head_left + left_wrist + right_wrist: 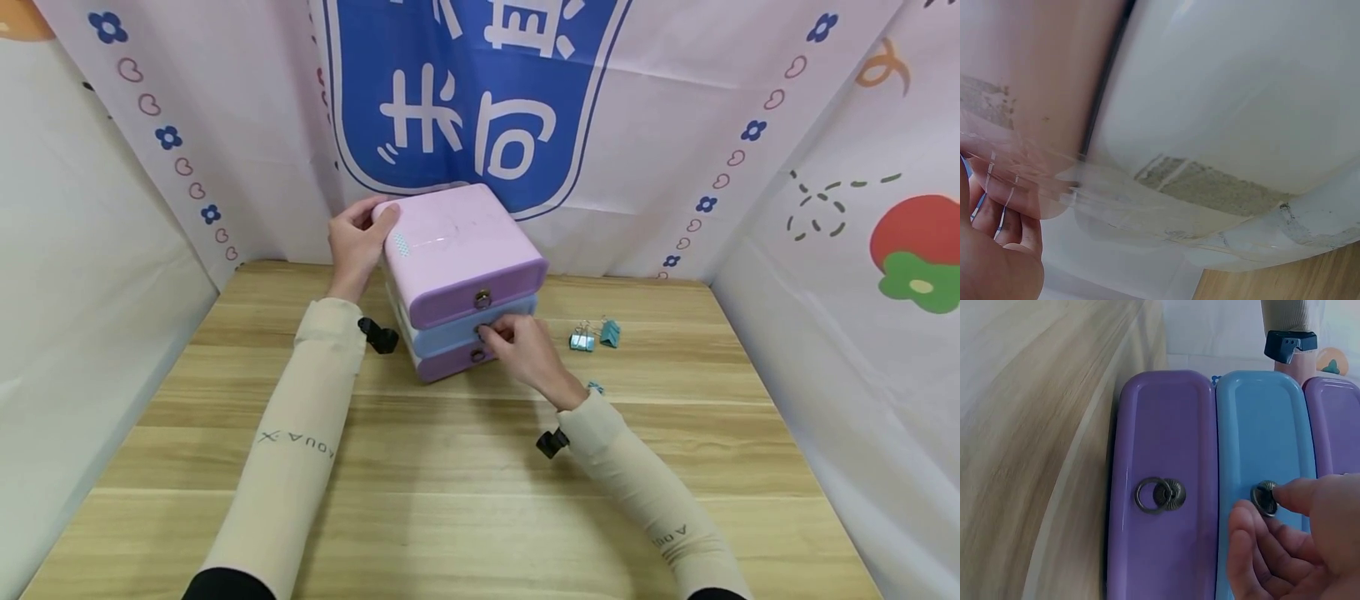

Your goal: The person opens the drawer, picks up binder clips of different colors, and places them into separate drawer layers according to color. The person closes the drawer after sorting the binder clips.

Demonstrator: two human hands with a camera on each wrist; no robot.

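Note:
A small three-tier drawer box (457,237) stands on the table, with a pink top, a purple upper drawer, a blue middle drawer (1263,434) and a purple bottom drawer (1169,437). All three fronts look closed. At the box's back left top corner, my left hand (356,250) holds on, thumb on top and fingers bent round the rear edge. The left wrist view shows these fingers beside clear tape on the box. With thumb and fingers, my right hand (525,350) pinches the metal ring pull (1264,499) of the blue drawer. Another ring pull (1150,495) hangs on the bottom drawer.
Right of the box, two teal binder clips (582,337) lie close together on the wooden table (450,500). Another small teal clip (596,387) shows partly behind my right wrist. A printed cloth backdrop (637,167) rises behind the box.

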